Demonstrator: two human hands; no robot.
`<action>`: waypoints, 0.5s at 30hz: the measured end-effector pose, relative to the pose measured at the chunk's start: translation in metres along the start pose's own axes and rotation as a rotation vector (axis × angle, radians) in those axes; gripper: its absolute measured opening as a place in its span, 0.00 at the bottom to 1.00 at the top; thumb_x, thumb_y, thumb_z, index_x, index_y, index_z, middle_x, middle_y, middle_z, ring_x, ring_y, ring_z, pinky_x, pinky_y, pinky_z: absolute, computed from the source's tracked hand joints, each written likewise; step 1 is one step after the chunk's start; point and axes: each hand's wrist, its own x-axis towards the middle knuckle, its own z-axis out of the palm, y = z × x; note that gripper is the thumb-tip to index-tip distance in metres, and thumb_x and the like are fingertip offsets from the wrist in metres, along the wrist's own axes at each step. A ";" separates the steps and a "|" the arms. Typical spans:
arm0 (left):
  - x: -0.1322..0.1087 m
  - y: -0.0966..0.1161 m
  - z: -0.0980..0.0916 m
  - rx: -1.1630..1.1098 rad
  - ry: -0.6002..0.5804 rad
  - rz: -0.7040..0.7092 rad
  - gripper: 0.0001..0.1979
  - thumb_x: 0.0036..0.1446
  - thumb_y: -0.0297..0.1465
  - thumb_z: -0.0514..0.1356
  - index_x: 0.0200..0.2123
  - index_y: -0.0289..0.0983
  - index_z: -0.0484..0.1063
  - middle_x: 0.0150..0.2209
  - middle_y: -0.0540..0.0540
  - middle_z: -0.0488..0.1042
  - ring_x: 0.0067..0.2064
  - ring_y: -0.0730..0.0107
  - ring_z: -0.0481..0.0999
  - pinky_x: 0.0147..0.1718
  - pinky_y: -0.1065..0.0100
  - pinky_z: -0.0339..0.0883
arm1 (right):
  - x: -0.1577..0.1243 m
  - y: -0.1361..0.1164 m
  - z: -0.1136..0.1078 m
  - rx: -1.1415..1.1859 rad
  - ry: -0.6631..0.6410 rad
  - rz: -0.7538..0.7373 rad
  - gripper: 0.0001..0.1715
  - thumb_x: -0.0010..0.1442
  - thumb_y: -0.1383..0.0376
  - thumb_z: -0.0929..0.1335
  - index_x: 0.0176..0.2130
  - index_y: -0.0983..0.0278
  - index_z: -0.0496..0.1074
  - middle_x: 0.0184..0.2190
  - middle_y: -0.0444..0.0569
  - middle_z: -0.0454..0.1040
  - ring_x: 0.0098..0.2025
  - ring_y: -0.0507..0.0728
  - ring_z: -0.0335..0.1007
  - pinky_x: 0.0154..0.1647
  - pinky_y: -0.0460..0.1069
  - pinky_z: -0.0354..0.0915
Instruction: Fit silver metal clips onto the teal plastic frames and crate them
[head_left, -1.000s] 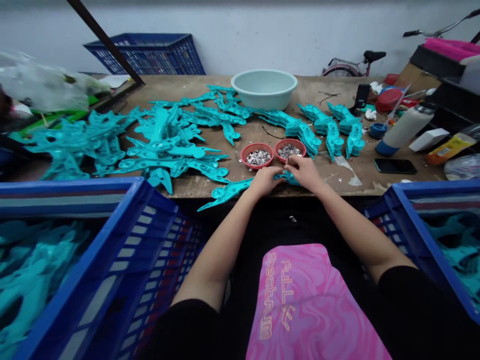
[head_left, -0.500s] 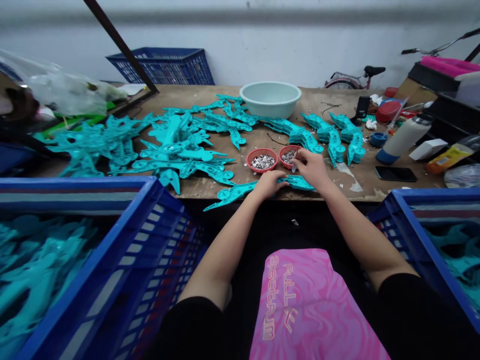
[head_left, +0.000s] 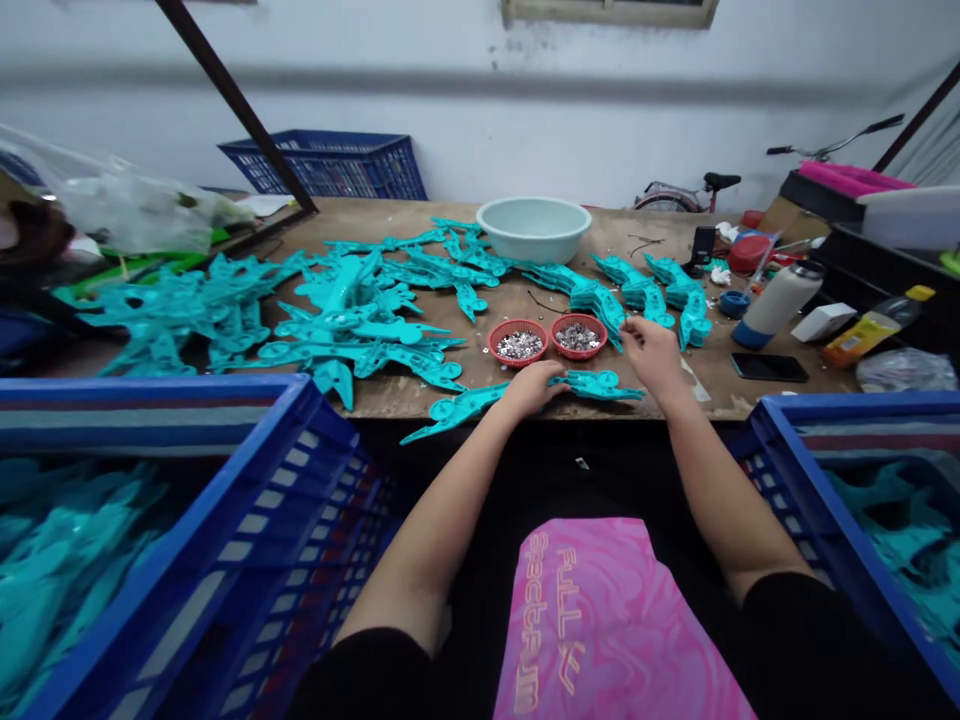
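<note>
A long teal plastic part lies along the table's front edge. My left hand is closed round its middle, with the fingertips at its upper side. My right hand is raised above the table to the right, thumb and fingers pinched together. What sits in that pinch, if anything, is too small to make out. Beyond my hands stand two red baskets, the left basket and the right basket, both holding small silvery metal pieces. A row of teal parts lies just past the right hand's fingertips.
A heap of teal parts covers the table's left side. Farther back is a pale basin. At right are a bottle and a phone. Blue crates, left and right, flank me.
My right hand has moved right, away from the right red basket and the teal part. My left hand stays on the part. The whole view has tilted up slightly.
</note>
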 end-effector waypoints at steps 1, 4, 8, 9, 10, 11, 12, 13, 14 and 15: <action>0.001 -0.001 0.000 0.004 -0.006 0.001 0.12 0.69 0.37 0.71 0.51 0.38 0.84 0.55 0.39 0.87 0.58 0.54 0.85 0.63 0.58 0.77 | -0.003 0.017 -0.010 -0.116 -0.042 0.051 0.17 0.72 0.61 0.67 0.49 0.60 0.86 0.50 0.57 0.87 0.52 0.68 0.83 0.58 0.60 0.74; 0.005 -0.003 -0.002 0.018 -0.017 -0.007 0.12 0.68 0.37 0.71 0.50 0.39 0.84 0.54 0.40 0.87 0.58 0.54 0.85 0.63 0.58 0.77 | -0.012 0.065 -0.035 -0.433 -0.285 0.228 0.21 0.71 0.65 0.67 0.51 0.60 0.90 0.53 0.62 0.87 0.58 0.73 0.81 0.64 0.64 0.73; 0.008 0.000 -0.009 0.058 -0.040 -0.007 0.13 0.62 0.32 0.73 0.50 0.39 0.83 0.53 0.40 0.87 0.56 0.51 0.86 0.59 0.58 0.78 | -0.019 0.082 -0.035 -0.519 -0.377 0.286 0.25 0.66 0.72 0.69 0.57 0.65 0.89 0.55 0.71 0.85 0.61 0.77 0.81 0.66 0.68 0.72; 0.008 0.003 -0.011 0.067 -0.047 -0.002 0.14 0.60 0.29 0.73 0.50 0.39 0.83 0.53 0.40 0.87 0.55 0.50 0.86 0.58 0.58 0.79 | -0.019 0.076 -0.028 -0.498 -0.373 0.257 0.29 0.67 0.72 0.68 0.62 0.64 0.86 0.60 0.69 0.84 0.63 0.75 0.81 0.68 0.66 0.72; 0.008 0.006 -0.013 0.074 -0.052 0.003 0.15 0.59 0.27 0.72 0.50 0.39 0.83 0.54 0.40 0.86 0.55 0.50 0.86 0.57 0.58 0.79 | -0.020 0.067 -0.019 -0.456 -0.384 0.203 0.31 0.69 0.70 0.68 0.68 0.62 0.82 0.65 0.66 0.82 0.66 0.72 0.79 0.71 0.63 0.71; 0.008 0.009 -0.015 0.078 -0.056 0.006 0.16 0.59 0.26 0.71 0.51 0.39 0.83 0.54 0.40 0.86 0.55 0.51 0.86 0.57 0.58 0.79 | -0.020 0.056 -0.008 -0.396 -0.418 0.124 0.34 0.72 0.67 0.69 0.73 0.60 0.77 0.69 0.62 0.79 0.69 0.69 0.77 0.73 0.61 0.70; 0.008 0.011 -0.017 0.079 -0.061 0.008 0.16 0.59 0.25 0.70 0.51 0.40 0.83 0.55 0.40 0.86 0.55 0.52 0.86 0.57 0.59 0.79 | -0.020 0.044 0.003 -0.331 -0.472 0.032 0.38 0.72 0.62 0.72 0.77 0.58 0.72 0.72 0.60 0.76 0.72 0.69 0.75 0.74 0.60 0.69; 0.009 0.014 -0.019 0.080 -0.067 0.009 0.17 0.60 0.25 0.69 0.52 0.40 0.83 0.54 0.41 0.87 0.55 0.53 0.86 0.57 0.60 0.79 | -0.020 0.034 0.013 -0.273 -0.543 -0.057 0.46 0.70 0.57 0.76 0.80 0.58 0.67 0.73 0.59 0.74 0.73 0.70 0.74 0.75 0.60 0.69; 0.010 0.016 -0.022 0.080 -0.074 0.010 0.17 0.60 0.26 0.69 0.52 0.40 0.83 0.54 0.42 0.87 0.55 0.53 0.86 0.57 0.60 0.79 | -0.018 0.024 0.022 -0.233 -0.617 -0.128 0.54 0.66 0.54 0.80 0.82 0.58 0.64 0.74 0.60 0.74 0.74 0.73 0.73 0.74 0.63 0.69; 0.012 0.017 -0.027 0.080 -0.083 0.011 0.17 0.60 0.27 0.70 0.52 0.41 0.83 0.53 0.43 0.87 0.54 0.54 0.87 0.56 0.61 0.79 | -0.016 0.017 0.029 -0.210 -0.681 -0.175 0.58 0.63 0.53 0.82 0.82 0.58 0.63 0.74 0.61 0.74 0.73 0.75 0.73 0.74 0.65 0.70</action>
